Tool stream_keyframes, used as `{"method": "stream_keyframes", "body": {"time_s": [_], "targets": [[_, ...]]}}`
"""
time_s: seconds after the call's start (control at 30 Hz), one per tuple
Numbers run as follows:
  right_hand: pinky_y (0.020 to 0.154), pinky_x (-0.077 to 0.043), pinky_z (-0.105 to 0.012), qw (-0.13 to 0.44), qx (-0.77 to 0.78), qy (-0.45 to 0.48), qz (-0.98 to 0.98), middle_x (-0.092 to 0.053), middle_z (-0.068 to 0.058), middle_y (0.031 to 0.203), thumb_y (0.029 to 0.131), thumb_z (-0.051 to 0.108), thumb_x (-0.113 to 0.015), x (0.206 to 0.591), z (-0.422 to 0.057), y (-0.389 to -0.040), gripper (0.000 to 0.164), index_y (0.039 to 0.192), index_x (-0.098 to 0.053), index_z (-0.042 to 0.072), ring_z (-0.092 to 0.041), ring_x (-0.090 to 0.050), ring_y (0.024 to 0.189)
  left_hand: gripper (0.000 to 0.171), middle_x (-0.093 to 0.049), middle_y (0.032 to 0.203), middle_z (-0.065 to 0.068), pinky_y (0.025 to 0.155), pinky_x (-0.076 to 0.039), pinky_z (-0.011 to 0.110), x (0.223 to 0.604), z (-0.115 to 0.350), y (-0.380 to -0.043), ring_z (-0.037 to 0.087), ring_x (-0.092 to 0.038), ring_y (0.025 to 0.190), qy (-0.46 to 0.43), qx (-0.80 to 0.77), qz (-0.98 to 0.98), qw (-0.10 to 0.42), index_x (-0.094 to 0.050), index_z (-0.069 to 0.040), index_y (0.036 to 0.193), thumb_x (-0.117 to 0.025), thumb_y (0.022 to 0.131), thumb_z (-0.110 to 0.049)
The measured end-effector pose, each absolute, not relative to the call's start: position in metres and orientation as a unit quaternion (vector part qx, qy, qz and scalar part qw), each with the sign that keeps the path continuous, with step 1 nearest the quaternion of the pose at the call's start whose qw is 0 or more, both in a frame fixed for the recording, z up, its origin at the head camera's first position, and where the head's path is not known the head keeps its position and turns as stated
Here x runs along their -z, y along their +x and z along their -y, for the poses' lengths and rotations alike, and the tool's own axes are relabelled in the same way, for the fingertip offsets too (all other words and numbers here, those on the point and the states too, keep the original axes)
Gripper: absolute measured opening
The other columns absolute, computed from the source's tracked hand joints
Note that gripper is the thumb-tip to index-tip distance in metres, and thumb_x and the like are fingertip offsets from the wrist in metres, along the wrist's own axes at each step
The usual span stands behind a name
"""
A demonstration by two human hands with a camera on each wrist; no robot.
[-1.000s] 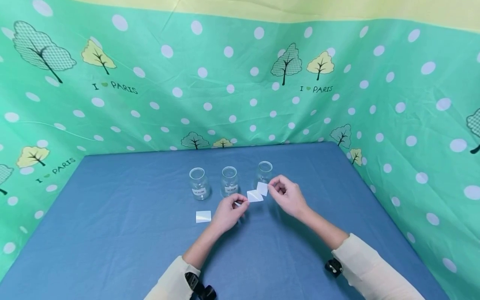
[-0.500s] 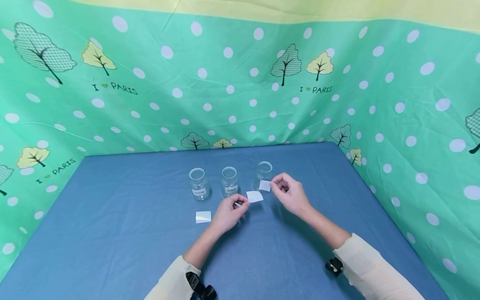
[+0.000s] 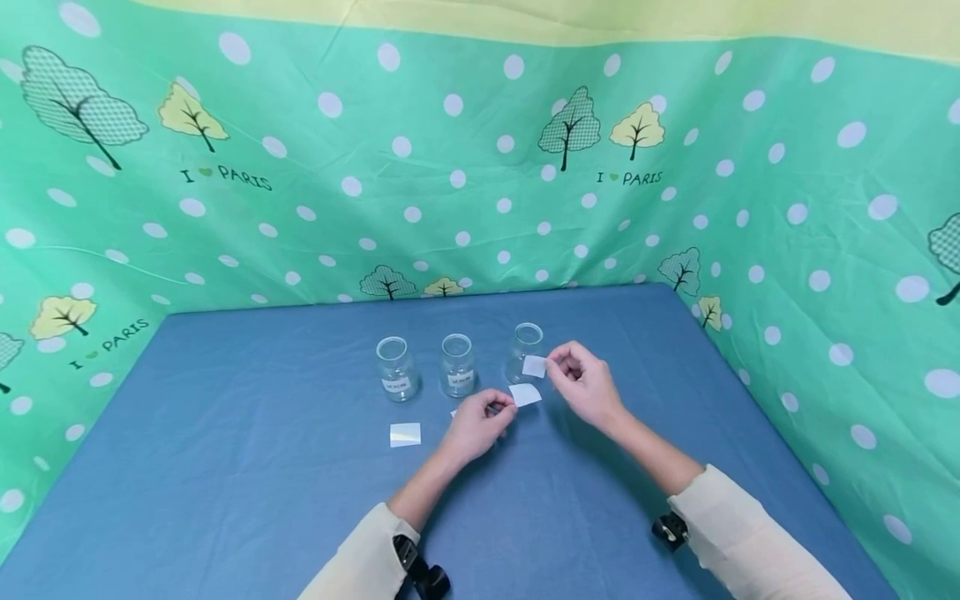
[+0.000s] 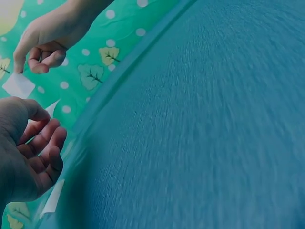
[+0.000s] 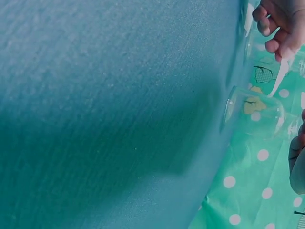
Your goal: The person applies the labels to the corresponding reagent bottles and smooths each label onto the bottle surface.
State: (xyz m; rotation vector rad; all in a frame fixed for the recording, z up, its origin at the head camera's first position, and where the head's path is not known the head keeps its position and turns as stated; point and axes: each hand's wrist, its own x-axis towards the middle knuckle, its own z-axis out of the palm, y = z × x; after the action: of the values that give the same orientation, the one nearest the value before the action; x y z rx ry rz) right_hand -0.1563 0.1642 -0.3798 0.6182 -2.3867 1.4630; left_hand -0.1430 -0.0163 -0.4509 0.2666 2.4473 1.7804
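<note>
In the head view my left hand [image 3: 477,427] pinches a small white paper slip [image 3: 526,395] by its left edge. Between thumb and fingertips, my right hand [image 3: 588,388] holds a white label [image 3: 535,367] just in front of the rightmost glass jar [image 3: 519,354]. A gap separates the two white pieces; whether the label touches the jar I cannot tell. The left wrist view also shows the label [image 4: 19,86] below the right hand's fingertip. In the right wrist view the jar [image 5: 255,114] stands near the left hand's slip [image 5: 280,78].
A middle jar [image 3: 458,362] and a left jar [image 3: 396,367] each bear a printed white label. One white slip [image 3: 405,434] lies on the blue tablecloth [image 3: 247,450]; another is mostly hidden behind the left hand. A green dotted curtain [image 3: 420,167] hangs behind the table.
The label in my right hand has come apart from the left hand's slip and moved up and right in front of the jar. My left hand has shifted slightly right.
</note>
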Motion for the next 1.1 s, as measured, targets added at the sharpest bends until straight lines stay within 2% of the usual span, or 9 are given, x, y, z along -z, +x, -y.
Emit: {"method": "stream_keyframes", "body": {"time_s": [0.27,0.67,0.93,1.1], "targets": [[0.041,-0.035,-0.019,0.144,-0.507,0.215,0.822,-0.055,-0.012,0.056,0.088,-0.002,-0.058,0.381,-0.166,-0.157,0.004,0.088,-0.057,-0.006,0.000,-0.042,0.045,0.013,-0.063,0.074,0.006,0.053,-0.047,0.022,0.454,0.003,-0.149,0.006,-0.054,0.053,0.092,-0.579,-0.808,0.057,-0.065,-0.004,0.093,-0.060,0.088,-0.015],[0.041,-0.034,-0.018,0.150,-0.511,0.210,0.820,-0.056,-0.016,0.055,0.087,-0.002,-0.058,0.381,-0.165,-0.158,0.003,0.087,-0.058,-0.006,0.000,-0.042,0.044,0.011,-0.061,0.068,0.000,0.051,-0.046,0.023,0.457,-0.005,-0.153,0.006,-0.053,0.049,0.069,-0.542,-0.834,0.071,-0.066,-0.007,0.088,-0.059,0.087,-0.016],[0.041,-0.034,-0.019,0.142,-0.515,0.209,0.819,-0.056,-0.013,0.055,0.088,-0.001,-0.058,0.383,-0.164,-0.158,0.004,0.087,-0.058,-0.005,0.000,-0.042,0.045,0.010,-0.064,0.072,-0.002,0.062,-0.044,0.022,0.458,-0.008,-0.153,0.006,-0.052,0.064,0.077,-0.450,-0.889,0.025,-0.068,-0.012,0.083,-0.060,0.083,-0.018],[0.041,-0.034,-0.019,0.140,-0.517,0.210,0.818,-0.055,-0.015,0.055,0.088,-0.001,-0.058,0.384,-0.165,-0.158,0.005,0.088,-0.057,-0.005,0.000,-0.042,0.045,0.009,-0.064,0.070,-0.003,0.061,-0.044,0.023,0.458,-0.008,-0.152,0.007,-0.053,0.063,0.073,-0.430,-0.900,0.016,-0.069,-0.013,0.081,-0.061,0.081,-0.017]]}}
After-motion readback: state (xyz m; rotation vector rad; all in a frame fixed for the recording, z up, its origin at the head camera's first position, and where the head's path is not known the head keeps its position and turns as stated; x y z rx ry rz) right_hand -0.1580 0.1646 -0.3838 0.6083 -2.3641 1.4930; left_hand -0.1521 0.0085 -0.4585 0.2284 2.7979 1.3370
